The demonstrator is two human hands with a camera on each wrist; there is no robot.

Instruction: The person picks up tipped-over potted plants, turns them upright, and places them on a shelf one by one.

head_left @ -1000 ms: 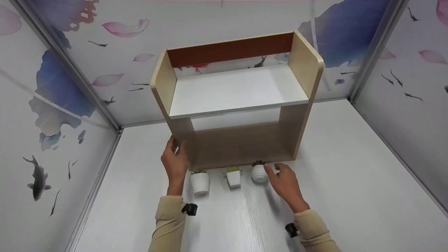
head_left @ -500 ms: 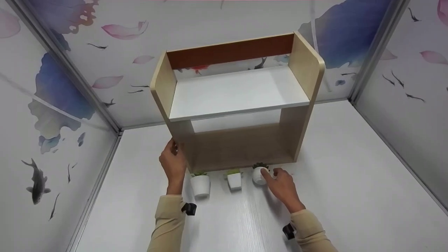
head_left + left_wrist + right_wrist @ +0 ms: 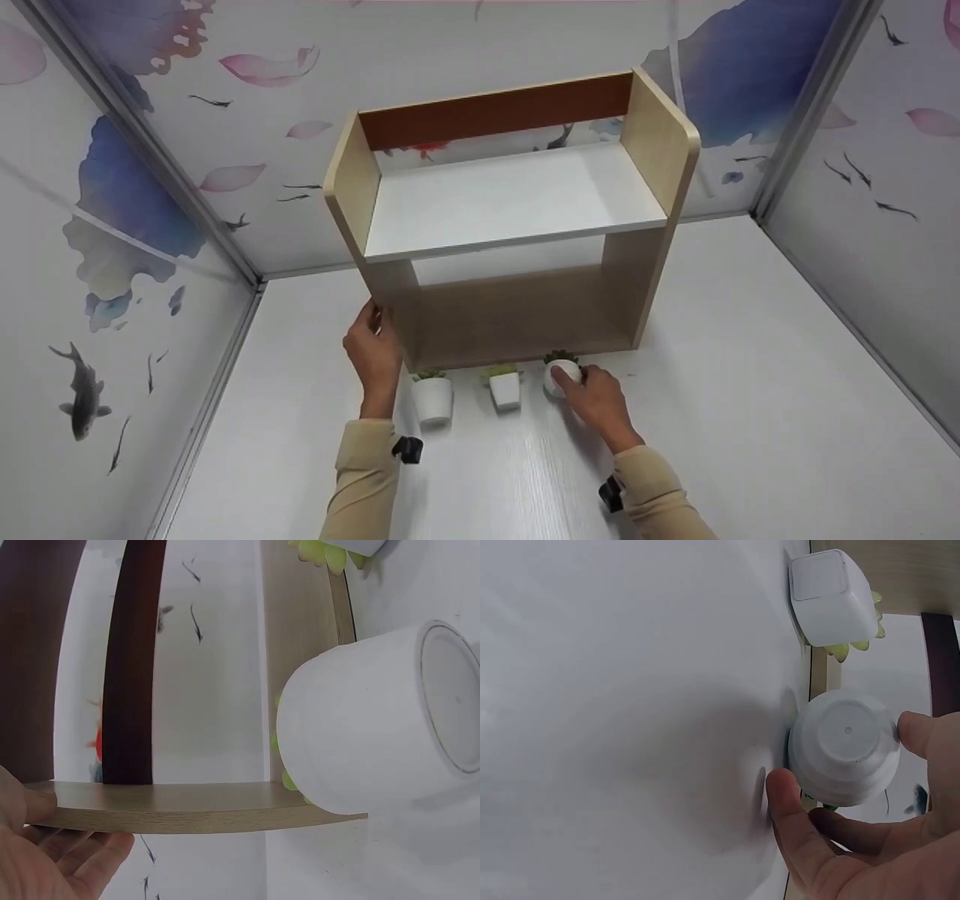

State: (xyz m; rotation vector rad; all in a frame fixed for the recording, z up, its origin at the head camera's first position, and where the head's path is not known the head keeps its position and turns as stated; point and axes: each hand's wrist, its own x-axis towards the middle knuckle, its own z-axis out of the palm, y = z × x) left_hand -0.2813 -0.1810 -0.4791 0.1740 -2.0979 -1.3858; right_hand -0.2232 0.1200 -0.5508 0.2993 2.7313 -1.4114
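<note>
A two-tier wooden shelf (image 3: pixel 517 322) stands on the white table. My left hand (image 3: pixel 373 360) grips the shelf's left side panel (image 3: pixel 202 819), thumb inside and fingers outside. Three small white pots with succulents lie before the shelf, their bases towards me. At the right end, my right hand (image 3: pixel 596 405) pinches the round pot (image 3: pixel 847 746) between thumb and fingers; its dark green succulent (image 3: pixel 559 356) points at the shelf. The middle, square pot (image 3: pixel 505 391) has a yellow-green plant. Nearest my left hand is the larger, tapered pot (image 3: pixel 367 720), its plant mostly hidden in the left wrist view.
The shelf has a white upper board (image 3: pixel 517 199) and a reddish-brown back strip (image 3: pixel 499 112). White walls with painted fish and petals enclose the table (image 3: pixel 772 390) at the back and both sides.
My right hand has moved left and taken the round pot between thumb and fingers. The left hand's thumb has drawn closer to the fingers at the side panel.
</note>
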